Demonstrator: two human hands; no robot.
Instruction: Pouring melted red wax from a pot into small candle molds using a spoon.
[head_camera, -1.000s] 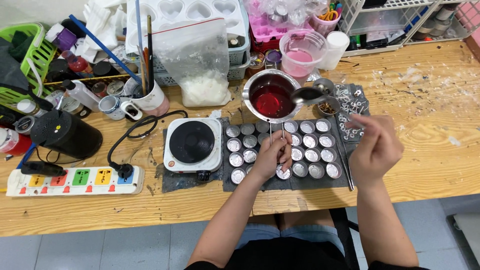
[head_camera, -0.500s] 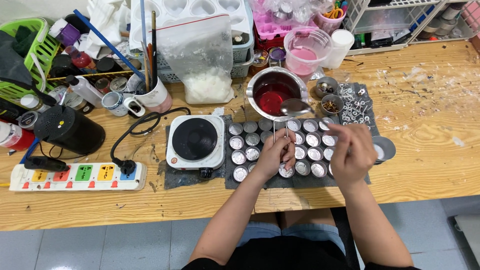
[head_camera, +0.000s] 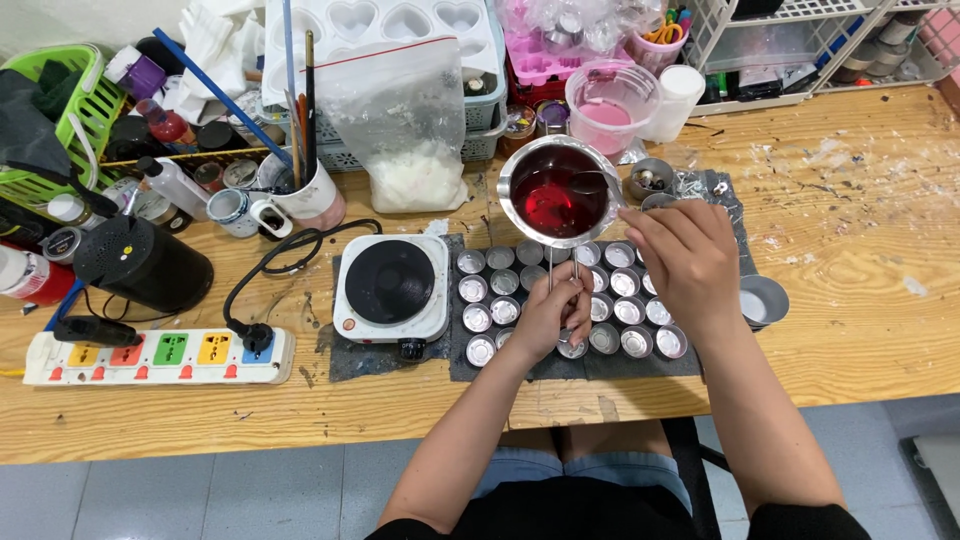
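- Since 0.5 s ago: right hand (head_camera: 683, 252) has swung up and left, and the metal spoon (head_camera: 588, 183) it carries now dips into the small steel pouring pot of red liquid wax (head_camera: 555, 200). Before, the spoon hung over the pot's near rim.
- Left hand (head_camera: 552, 315) clenched round the pot's wire handle, just below the pot, above the rows of little round aluminium cups (head_camera: 625, 283) on the grey mat (head_camera: 395, 358).
- Right hand pinches the spoon handle; bowl sits in the red wax at the pot's right side.
- Step, by my read: stirring or scooping wax, pot held steady.
- Next move needs a level spoon and a firm handle grip, else drips onto cups.
- White electric hotplate (head_camera: 391, 288) sits left of the pot, bare.
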